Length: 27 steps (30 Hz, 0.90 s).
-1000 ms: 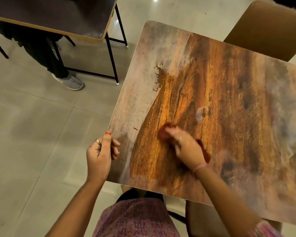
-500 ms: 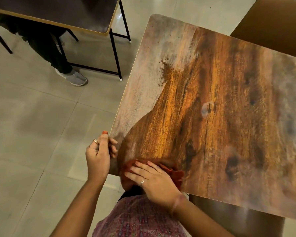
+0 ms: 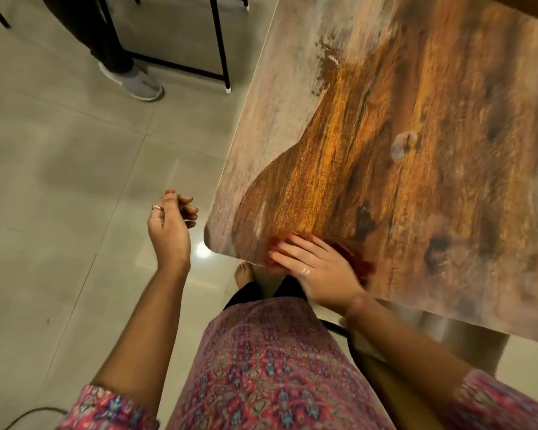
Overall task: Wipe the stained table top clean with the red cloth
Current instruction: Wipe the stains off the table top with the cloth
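The wood-grain table top [image 3: 416, 125] fills the upper right, with a dark brown stain patch [image 3: 325, 69] near its far left edge and a pale smudge [image 3: 401, 145] mid-table. My right hand [image 3: 314, 271] lies flat on the red cloth [image 3: 357, 259] at the table's near left corner, pressing it to the surface; most of the cloth is hidden under the palm. My left hand [image 3: 170, 226] hangs in the air left of the corner, apart from the table edge, fingers loosely curled around nothing.
Grey tiled floor [image 3: 75, 166] lies to the left. Another table's black metal legs [image 3: 221, 45] stand at the top, with another person's leg and grey shoe [image 3: 131, 82] beside them. My bare foot [image 3: 244, 274] shows under the corner.
My left hand has let go of the table edge and moved away to the left. My right hand keeps the cloth at the near corner. The view has tilted down and closer.
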### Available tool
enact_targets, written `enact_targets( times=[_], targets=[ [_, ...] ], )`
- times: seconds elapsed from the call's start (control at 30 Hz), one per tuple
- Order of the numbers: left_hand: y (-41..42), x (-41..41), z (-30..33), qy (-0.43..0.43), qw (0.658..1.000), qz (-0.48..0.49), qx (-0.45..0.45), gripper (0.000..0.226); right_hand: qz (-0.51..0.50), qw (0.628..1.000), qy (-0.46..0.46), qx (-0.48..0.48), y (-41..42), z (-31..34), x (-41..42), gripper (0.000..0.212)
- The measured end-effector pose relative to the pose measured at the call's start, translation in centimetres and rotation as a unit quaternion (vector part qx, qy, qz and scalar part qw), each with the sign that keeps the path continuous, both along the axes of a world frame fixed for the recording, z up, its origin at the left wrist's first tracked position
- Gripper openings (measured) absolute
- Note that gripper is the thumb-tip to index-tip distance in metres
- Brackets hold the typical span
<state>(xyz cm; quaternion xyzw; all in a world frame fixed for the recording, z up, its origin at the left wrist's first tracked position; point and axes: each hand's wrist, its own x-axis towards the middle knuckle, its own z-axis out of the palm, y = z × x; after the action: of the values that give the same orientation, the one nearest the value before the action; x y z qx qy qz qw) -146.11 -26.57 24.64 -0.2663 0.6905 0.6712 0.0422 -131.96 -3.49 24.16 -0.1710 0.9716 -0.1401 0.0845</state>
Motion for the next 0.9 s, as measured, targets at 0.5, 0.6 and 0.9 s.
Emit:
enact_targets(
  times=[0.5, 0.6, 0.9],
  targets=[
    [-1.3, 2.4, -2.6, -0.250, 0.927, 0.012, 0.280, 0.037, 0.140, 0.989, -0.037, 0.026, 1.5, 1.7, -0.2, 0.044],
    [-1.4, 2.6, -2.5, -0.258, 0.908, 0.034, 0.328, 0.041, 0.125, 0.991, -0.030, 0.042, 5.3, 2.0, 1.0, 0.043],
    [-1.9, 2.5, -2.6, -0.269, 0.897, 0.040, 0.349, 0.041, 0.122, 0.990, -0.056, -0.044, -6.7, 1.0, -14.6, 0.050]
  ],
)
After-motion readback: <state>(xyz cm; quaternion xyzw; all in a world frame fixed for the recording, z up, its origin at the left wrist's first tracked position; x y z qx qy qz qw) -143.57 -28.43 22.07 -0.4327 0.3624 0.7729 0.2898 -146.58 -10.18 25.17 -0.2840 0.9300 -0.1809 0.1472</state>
